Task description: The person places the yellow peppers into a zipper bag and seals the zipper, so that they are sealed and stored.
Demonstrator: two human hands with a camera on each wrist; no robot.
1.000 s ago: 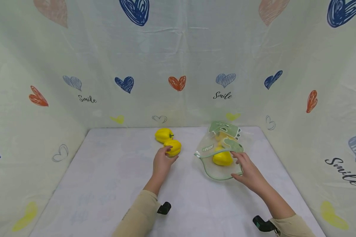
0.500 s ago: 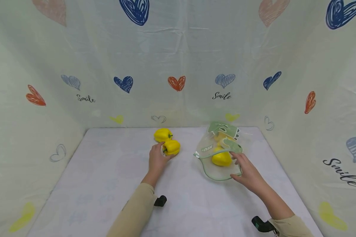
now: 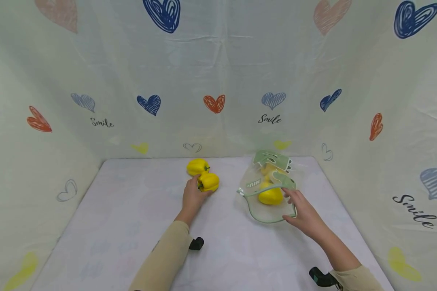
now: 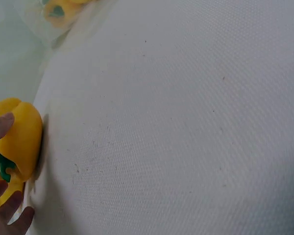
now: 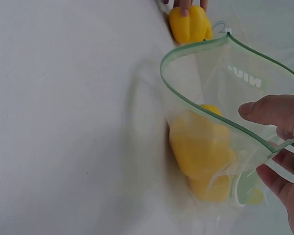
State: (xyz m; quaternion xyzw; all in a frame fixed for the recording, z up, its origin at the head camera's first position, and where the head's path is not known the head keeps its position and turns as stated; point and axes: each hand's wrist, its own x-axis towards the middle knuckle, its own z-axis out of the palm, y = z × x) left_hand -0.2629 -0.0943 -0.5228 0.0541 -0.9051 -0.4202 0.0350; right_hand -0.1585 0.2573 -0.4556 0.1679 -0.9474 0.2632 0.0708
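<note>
In the head view, a yellow bell pepper (image 3: 209, 182) lies on the white table with my left hand (image 3: 194, 198) at its near left side. The left thumb (image 4: 1, 128) rests on this pepper, and its fingers curve round the end with the green stem. My right hand (image 3: 305, 212) holds the side of a clear zip bag (image 3: 254, 208) with a green rim. The bag's mouth gapes toward me. Inside sits a yellow bell pepper (image 3: 270, 197), with more yellow behind it, partly hidden by the green print. The right thumb (image 5: 257, 110) is at the bag's mouth.
Another yellow bell pepper (image 3: 198, 166) lies just behind the one at my left hand, near the table's far edge. A curtain (image 3: 189, 64) printed with hearts surrounds the white table (image 3: 131, 226) at the back and sides.
My left hand has shifted slightly left on the pepper, so the pepper's stem end now shows. The right hand and the bag stay nearly still. The head view has moved slightly.
</note>
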